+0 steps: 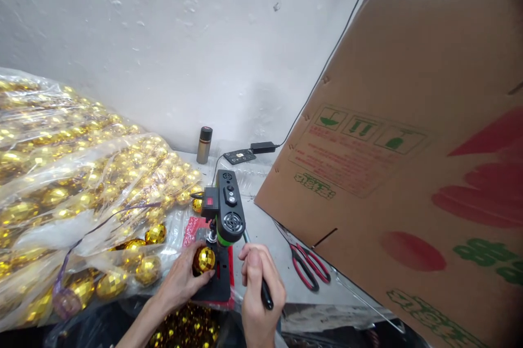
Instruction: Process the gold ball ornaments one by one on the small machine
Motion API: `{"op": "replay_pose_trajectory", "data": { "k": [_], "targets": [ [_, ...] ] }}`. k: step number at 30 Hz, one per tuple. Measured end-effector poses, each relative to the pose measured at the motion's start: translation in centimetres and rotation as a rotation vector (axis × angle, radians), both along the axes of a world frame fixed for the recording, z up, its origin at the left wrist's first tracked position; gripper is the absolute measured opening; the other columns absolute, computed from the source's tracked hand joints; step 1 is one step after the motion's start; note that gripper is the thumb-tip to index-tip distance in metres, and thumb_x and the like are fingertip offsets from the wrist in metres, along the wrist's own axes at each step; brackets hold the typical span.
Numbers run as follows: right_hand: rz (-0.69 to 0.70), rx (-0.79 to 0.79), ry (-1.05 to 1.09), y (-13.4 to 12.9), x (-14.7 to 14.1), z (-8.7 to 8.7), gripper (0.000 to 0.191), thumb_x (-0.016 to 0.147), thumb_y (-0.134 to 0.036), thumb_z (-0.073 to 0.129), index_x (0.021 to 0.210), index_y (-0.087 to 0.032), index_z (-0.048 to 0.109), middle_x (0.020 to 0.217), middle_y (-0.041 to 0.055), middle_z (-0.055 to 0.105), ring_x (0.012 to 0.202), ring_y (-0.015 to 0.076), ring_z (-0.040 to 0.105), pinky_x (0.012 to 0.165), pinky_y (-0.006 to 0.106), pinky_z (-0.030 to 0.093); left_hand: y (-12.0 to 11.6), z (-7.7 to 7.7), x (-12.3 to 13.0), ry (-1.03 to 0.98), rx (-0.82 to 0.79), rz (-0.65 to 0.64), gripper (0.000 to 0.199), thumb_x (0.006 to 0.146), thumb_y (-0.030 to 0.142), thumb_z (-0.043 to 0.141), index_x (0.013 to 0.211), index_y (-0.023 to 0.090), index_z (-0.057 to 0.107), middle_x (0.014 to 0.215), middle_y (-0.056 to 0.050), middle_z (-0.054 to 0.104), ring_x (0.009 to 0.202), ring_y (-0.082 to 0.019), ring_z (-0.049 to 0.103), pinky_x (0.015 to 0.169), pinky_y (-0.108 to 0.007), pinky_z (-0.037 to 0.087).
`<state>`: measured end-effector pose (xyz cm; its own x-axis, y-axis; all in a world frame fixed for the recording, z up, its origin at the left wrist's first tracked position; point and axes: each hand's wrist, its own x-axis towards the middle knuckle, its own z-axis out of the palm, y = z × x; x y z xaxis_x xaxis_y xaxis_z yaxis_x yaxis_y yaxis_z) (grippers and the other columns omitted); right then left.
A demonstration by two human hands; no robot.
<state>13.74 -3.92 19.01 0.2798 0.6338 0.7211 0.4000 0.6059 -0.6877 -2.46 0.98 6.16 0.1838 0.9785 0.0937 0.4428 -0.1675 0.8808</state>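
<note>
My left hand (182,277) is closed round a shiny gold faceted ball (205,258), held over the black base plate (224,277) of a small bench machine. The machine's black head (231,206) stands just above and to the right of the ball, with a green ring under it. My right hand (263,288) grips the black-handled lever (266,294) at the machine's right side. Red material (192,229) shows under the base.
Clear plastic bags of gold balls (81,190) fill the left. A large cardboard box (388,146) leans at the right, with red-handled scissors (309,266) beside it. A spray can (204,145) and a black power adapter (263,147) sit near the wall.
</note>
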Motion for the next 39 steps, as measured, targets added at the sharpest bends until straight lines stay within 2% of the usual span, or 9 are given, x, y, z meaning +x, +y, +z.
{"op": "replay_pose_trajectory", "data": {
  "k": [6, 10, 17, 23, 28, 33, 39],
  "targets": [
    [0.001, -0.002, -0.013, 0.0, 0.0, 0.1, 0.032, 0.110, -0.015, 0.044, 0.082, -0.024, 0.057, 0.074, -0.0040, 0.053, 0.060, 0.0091, 0.051, 0.056, 0.019, 0.044, 0.1, 1.2, 0.6, 0.138, 0.063, -0.100, 0.052, 0.075, 0.027, 0.074, 0.126, 0.019, 0.070, 0.122, -0.017, 0.081, 0.115, -0.039, 0.075, 0.104, -0.054, 0.058],
    [0.012, 0.002, -0.026, -0.2, 0.1, 0.3, 0.031, 0.109, -0.014, 0.044, 0.082, -0.024, 0.056, 0.074, -0.0039, 0.054, 0.059, 0.0091, 0.050, 0.054, 0.020, 0.043, 0.6, 1.5, 1.2, 0.212, 0.058, -0.104, 0.048, 0.077, 0.027, 0.072, 0.124, 0.020, 0.071, 0.118, -0.015, 0.080, 0.111, -0.037, 0.075, 0.100, -0.052, 0.059],
    [0.027, 0.000, -0.035, -0.3, 0.3, 0.1, 0.030, 0.108, -0.012, 0.044, 0.083, -0.024, 0.057, 0.075, -0.0035, 0.055, 0.061, 0.0098, 0.052, 0.056, 0.021, 0.044, 0.9, 0.0, 1.6, 0.203, 0.099, -0.062, 0.047, 0.079, 0.030, 0.075, 0.126, 0.023, 0.071, 0.115, -0.012, 0.076, 0.108, -0.035, 0.073, 0.096, -0.049, 0.058],
    [0.009, 0.009, -0.032, -0.2, 0.5, -0.4, 0.028, 0.107, -0.012, 0.046, 0.085, -0.023, 0.060, 0.076, -0.0017, 0.058, 0.060, 0.0111, 0.052, 0.053, 0.024, 0.041, 0.2, -2.0, 2.5, 0.130, 0.198, -0.052, 0.046, 0.084, 0.042, 0.080, 0.125, 0.024, 0.071, 0.119, -0.012, 0.076, 0.111, -0.035, 0.068, 0.101, -0.052, 0.053],
    [0.013, 0.002, -0.020, -0.6, 0.4, -1.6, 0.031, 0.108, -0.014, 0.046, 0.082, -0.022, 0.061, 0.075, -0.0009, 0.059, 0.061, 0.0123, 0.056, 0.056, 0.026, 0.041, 0.2, -2.8, 2.7, 0.139, 0.184, -0.036, 0.043, 0.079, 0.036, 0.079, 0.120, 0.023, 0.071, 0.111, -0.010, 0.076, 0.107, -0.035, 0.067, 0.100, -0.053, 0.052],
    [-0.052, -0.017, 0.049, -1.0, -0.5, -3.9, 0.036, 0.110, -0.019, 0.043, 0.077, -0.023, 0.055, 0.077, -0.0009, 0.061, 0.070, 0.0147, 0.060, 0.067, 0.029, 0.043, 0.1, -2.9, 2.8, 0.152, 0.184, -0.035, 0.043, 0.079, 0.034, 0.077, 0.119, 0.023, 0.070, 0.111, -0.010, 0.075, 0.106, -0.034, 0.065, 0.100, -0.052, 0.051],
    [-0.139, 0.116, -0.030, -0.3, -0.6, -6.0, 0.039, 0.112, -0.025, 0.041, 0.075, -0.024, 0.052, 0.074, -0.0038, 0.059, 0.065, 0.0138, 0.056, 0.080, 0.034, 0.046, 0.0, -2.6, 2.8, 0.145, 0.170, -0.043, 0.041, 0.078, 0.034, 0.078, 0.117, 0.023, 0.071, 0.109, -0.010, 0.075, 0.104, -0.034, 0.065, 0.098, -0.051, 0.052]
  ]
}}
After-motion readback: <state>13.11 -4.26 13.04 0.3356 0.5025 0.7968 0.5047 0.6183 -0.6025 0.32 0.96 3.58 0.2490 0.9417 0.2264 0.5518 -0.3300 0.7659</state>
